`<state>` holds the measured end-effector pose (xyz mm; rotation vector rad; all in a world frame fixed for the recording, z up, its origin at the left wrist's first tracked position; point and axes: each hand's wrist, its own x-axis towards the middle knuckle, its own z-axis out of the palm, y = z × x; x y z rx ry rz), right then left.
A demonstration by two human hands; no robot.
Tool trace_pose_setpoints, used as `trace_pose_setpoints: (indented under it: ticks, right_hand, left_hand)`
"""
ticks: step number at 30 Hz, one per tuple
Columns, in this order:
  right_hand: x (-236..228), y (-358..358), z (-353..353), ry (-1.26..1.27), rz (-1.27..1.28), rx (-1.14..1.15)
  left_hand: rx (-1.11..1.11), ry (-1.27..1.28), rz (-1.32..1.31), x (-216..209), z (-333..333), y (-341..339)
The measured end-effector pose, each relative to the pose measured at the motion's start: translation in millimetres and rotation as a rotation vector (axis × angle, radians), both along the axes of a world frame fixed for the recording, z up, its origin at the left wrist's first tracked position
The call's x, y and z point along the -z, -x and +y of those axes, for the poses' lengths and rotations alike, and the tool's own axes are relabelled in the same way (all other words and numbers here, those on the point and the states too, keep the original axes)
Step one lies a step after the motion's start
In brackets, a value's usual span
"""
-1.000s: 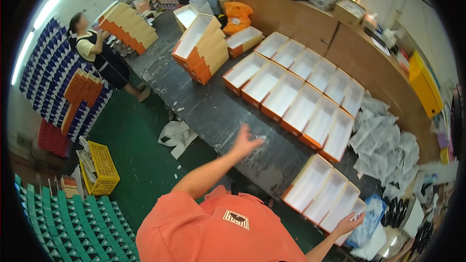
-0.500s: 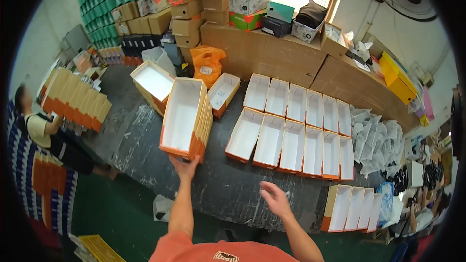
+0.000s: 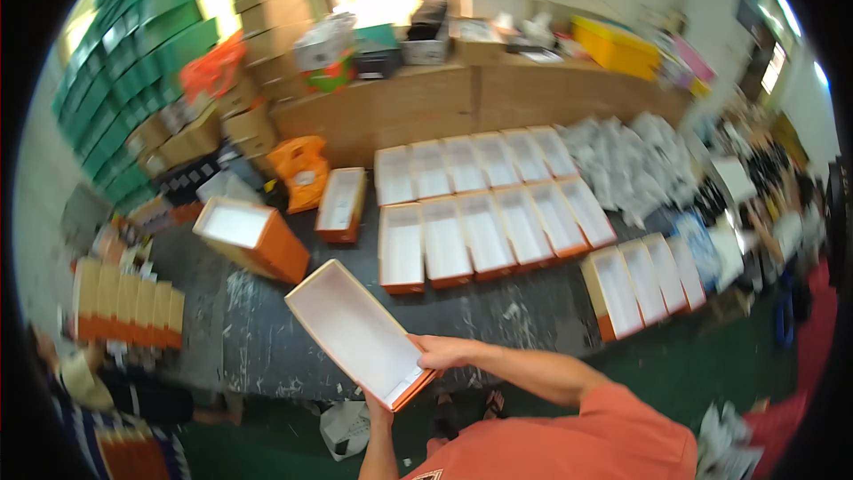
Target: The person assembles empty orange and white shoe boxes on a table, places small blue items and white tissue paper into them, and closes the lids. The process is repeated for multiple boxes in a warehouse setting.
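legible text: none. orange bag point(image 3: 296, 164), one pale label point(image 3: 306, 178), unreadable; coral shirt point(image 3: 569, 440), partial print point(image 3: 429, 476), unreadable.

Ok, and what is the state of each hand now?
Left hand: holding the near end of the white-lined box, fingers mostly hidden.
Right hand: closed on that box's right rim.

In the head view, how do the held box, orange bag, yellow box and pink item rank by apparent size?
1. Held box, largest
2. Orange bag and yellow box: too alike to rank
3. Pink item
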<state>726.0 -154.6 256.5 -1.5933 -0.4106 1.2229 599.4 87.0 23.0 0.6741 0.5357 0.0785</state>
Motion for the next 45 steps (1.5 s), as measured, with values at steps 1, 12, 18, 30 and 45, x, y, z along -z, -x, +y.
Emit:
trace_pose_setpoints:
  ticks: [1,12,18,30,45]
  right_hand:
    - [-10.1,13.2,-13.5,-0.059,-0.019,0.027]
    - [-69.9,113.0,-208.1,-0.005,0.081,0.272]
    - [61.2,209.0,-278.0,-0.033,-0.515,0.643]
    - [128.3,197.8,-231.8,0.362,-0.368,0.873]
    - [163.6,154.3,-195.1,0.367,-0.488,0.879]
  left_hand:
    - [0.028,0.110,0.041,3.6,-3.6,-6.6]
    - [0.322,-1.085,-0.078,-7.3,-50.8,-8.5]
    - [0.382,-0.902,0.422,-34.7,-34.7,-28.6]
    - [0.468,-2.173,-0.244,-25.2,-118.7,-30.3]
    - [0.580,-2.225,-0.394,-24.2,-201.3,-56.1]
